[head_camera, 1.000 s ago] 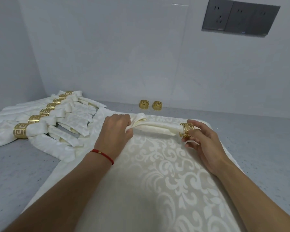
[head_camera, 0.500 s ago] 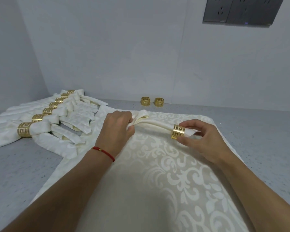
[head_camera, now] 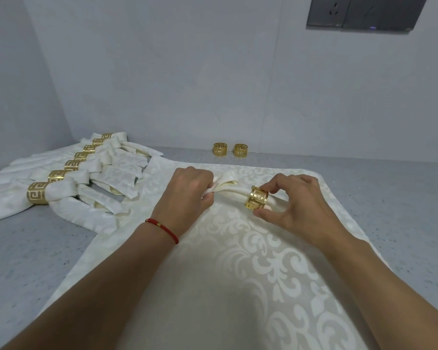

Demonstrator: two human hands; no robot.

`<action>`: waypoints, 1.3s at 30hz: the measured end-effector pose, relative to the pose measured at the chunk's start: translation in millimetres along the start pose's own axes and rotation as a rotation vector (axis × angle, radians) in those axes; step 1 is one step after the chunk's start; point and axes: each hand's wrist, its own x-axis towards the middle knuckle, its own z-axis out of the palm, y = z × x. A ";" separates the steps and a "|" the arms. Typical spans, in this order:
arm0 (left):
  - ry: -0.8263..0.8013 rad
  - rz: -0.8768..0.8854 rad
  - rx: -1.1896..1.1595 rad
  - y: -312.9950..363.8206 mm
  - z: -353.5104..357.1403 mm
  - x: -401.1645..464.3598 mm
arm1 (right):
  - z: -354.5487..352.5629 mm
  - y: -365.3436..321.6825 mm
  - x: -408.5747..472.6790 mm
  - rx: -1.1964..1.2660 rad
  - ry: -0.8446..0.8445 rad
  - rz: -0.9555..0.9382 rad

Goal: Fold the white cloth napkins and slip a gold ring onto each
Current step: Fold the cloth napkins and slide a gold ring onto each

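Since 0.5 s ago, the gold fretwork ring [head_camera: 256, 200] has been slid further along the rolled white damask napkin [head_camera: 232, 192], pinched by the right hand [head_camera: 297, 209]. The left hand [head_camera: 187, 195] clenches the napkin's end as an anchor above the counter [head_camera: 402, 198].

A bare work corner set up for table-linen prep, as I see it through the head camera.

I'm looking at a speckled grey countertop [head_camera: 36, 248] meeting plain pale walls [head_camera: 162, 72] at about 11 o'clock, with a dark socket panel [head_camera: 364, 13] up at 1 o'clock. A row of ringed napkins [head_camera: 68, 188] lies at 10 o'clock, two spare gold rings [head_camera: 230, 149] stand by the wall at 12 o'clock, and a patterned white cloth [head_camera: 238, 286] is spread in front of me.
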 end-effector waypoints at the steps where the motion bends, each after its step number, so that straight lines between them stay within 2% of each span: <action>1: -0.003 0.022 0.004 3.2 0.2 0.2 | 2.5 -5.9 -1.1 -0.007 0.004 -0.002; 5: 0.014 0.071 0.004 17.0 3.0 0.7 | 8.8 -21.0 -2.3 0.031 0.058 0.024; 8: 0.061 0.141 -0.015 23.8 6.9 -0.1 | 11.0 -21.1 -2.0 0.203 0.096 0.107; 12: 0.161 0.147 -0.042 26.1 6.9 -0.9 | 13.3 -23.1 -2.7 0.453 0.146 0.229; 14: 0.197 0.167 -0.039 24.6 7.5 -2.2 | 16.2 -24.7 -3.4 0.556 0.184 0.243; 17: 0.214 0.162 -0.027 20.4 7.9 -2.4 | 17.2 -24.7 -3.8 0.668 0.153 0.261; 21: 0.222 0.164 -0.020 18.4 6.3 -2.6 | 15.5 -21.5 -1.9 0.708 0.178 0.280; 24: 0.234 0.216 -0.025 21.2 7.2 -3.1 | 16.8 -21.7 1.5 0.724 0.214 0.369; 30: 0.202 0.344 0.007 24.4 7.7 -3.3 | 13.9 -19.7 1.5 0.963 0.050 0.546; 33: 0.166 0.390 0.013 24.7 5.1 -6.2 | 4.4 -22.1 -0.3 0.979 -0.051 0.646; 39: 0.138 0.424 -0.008 28.4 3.8 -6.4 | -2.5 -21.1 0.5 0.957 -0.122 0.674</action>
